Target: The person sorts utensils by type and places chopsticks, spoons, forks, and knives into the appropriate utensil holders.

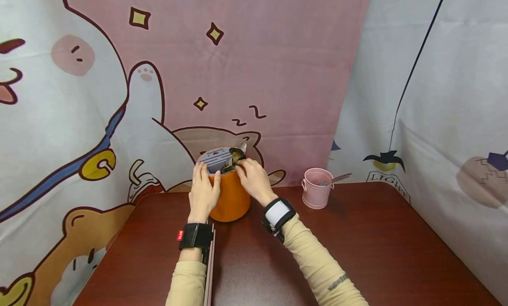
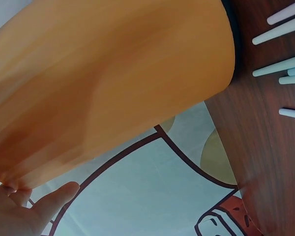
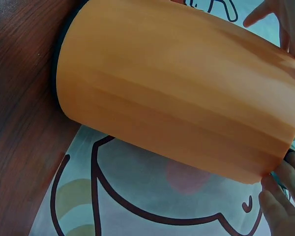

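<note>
In the head view, an orange utensil holder (image 1: 229, 199) stands upright at the back of the table, with a grey slotted piece (image 1: 214, 158) in its mouth. My left hand (image 1: 204, 191) rests against its left rim, fingers fairly straight. At the right rim, my right hand (image 1: 255, 178) pinches among shiny metal spoons (image 1: 237, 154) that stick out of the mouth; which piece it holds is partly hidden by the fingers. Both wrist views are mostly filled by the holder's orange side, with left fingertips (image 2: 19, 196) and right fingers (image 3: 280, 196) at its rim.
A pink bucket (image 1: 316, 193) with a utensil (image 1: 337, 178) leaning out stands at the right rear. Several pale chopsticks (image 2: 280, 66) lie on the dark wood table (image 1: 254, 270), partly beneath the left forearm. A patterned cloth (image 1: 278, 76) hangs close behind.
</note>
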A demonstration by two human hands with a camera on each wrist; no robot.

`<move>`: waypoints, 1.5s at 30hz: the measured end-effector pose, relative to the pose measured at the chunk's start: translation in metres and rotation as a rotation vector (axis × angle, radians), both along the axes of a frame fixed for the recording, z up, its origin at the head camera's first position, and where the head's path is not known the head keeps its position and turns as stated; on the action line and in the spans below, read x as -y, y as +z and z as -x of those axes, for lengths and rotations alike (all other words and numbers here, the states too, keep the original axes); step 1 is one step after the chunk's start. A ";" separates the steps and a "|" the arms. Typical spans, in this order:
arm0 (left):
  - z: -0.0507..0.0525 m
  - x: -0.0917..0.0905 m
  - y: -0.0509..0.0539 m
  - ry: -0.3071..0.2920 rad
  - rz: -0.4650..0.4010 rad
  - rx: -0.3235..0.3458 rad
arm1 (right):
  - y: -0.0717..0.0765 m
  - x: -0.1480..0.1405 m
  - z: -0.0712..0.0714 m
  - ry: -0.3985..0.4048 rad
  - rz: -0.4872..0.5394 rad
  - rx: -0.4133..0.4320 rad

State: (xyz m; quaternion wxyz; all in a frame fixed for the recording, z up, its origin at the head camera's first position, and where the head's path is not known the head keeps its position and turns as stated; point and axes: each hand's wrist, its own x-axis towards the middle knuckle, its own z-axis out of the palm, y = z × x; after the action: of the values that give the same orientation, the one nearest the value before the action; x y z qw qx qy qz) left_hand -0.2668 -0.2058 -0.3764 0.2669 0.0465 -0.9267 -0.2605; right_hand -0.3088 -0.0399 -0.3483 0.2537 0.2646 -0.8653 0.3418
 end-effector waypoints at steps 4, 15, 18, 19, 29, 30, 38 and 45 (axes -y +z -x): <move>0.000 0.000 -0.001 -0.002 0.003 -0.006 | 0.001 0.005 0.004 -0.048 -0.006 -0.036; 0.001 -0.001 0.000 0.002 0.005 0.004 | 0.003 0.015 0.008 -0.132 0.014 -0.099; 0.000 -0.001 0.000 0.008 0.004 0.005 | 0.000 0.011 0.008 -0.084 0.006 -0.093; 0.000 -0.001 0.000 0.009 0.002 0.006 | 0.000 0.009 0.008 -0.068 0.004 -0.091; -0.001 -0.012 0.001 0.057 -0.005 -0.022 | -0.002 -0.004 0.009 0.018 -0.061 -0.123; -0.001 -0.013 0.000 0.067 -0.001 -0.031 | -0.001 -0.004 0.009 0.022 -0.071 -0.115; -0.009 -0.017 0.004 0.042 0.005 -0.022 | 0.007 -0.004 0.007 -0.014 -0.170 -0.045; -0.034 0.008 0.015 -0.097 -0.151 -0.021 | 0.016 -0.004 0.006 -0.033 -0.215 0.025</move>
State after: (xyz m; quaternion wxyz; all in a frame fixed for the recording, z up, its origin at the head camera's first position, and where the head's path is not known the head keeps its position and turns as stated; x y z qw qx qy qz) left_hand -0.2328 -0.2137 -0.3619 0.2592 0.0188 -0.9027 -0.3429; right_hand -0.3144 -0.0356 -0.3327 0.2188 0.2717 -0.9044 0.2458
